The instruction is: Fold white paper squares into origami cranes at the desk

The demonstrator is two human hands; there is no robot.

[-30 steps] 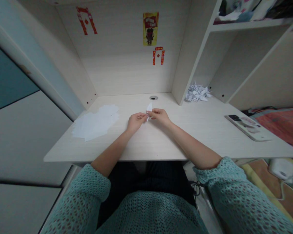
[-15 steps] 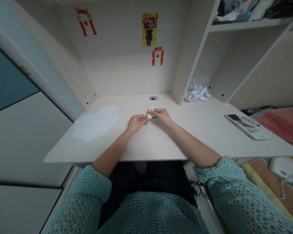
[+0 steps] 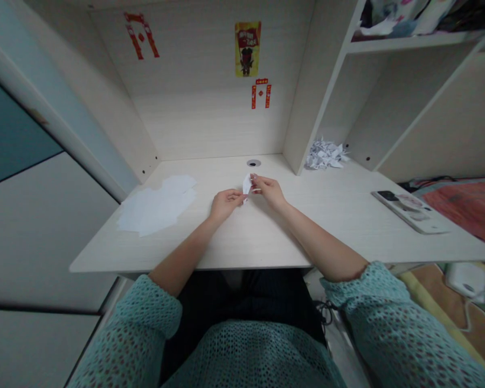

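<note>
Between my hands, just above the middle of the desk, is a small folded piece of white paper (image 3: 246,183). My left hand (image 3: 226,205) pinches its lower end between thumb and fingertips. Gripping its upper right edge are the fingers of my right hand (image 3: 269,191). Flat white paper sheets (image 3: 157,205) lie overlapping on the desk to the left. At the back right, under the shelf, sits a heap of small folded white paper pieces (image 3: 325,154).
A phone (image 3: 410,212) rests on the right of the desk (image 3: 250,242). Behind my hands a round cable hole (image 3: 254,163) is set in the desktop. An upright divider (image 3: 319,91) stands beside the paper heap. Red decorations (image 3: 261,94) hang on the back panel.
My right fingers have shifted slightly up along the folded paper, and its upper part now shows wider and more opened out. My left hand has stayed nearly in place.
</note>
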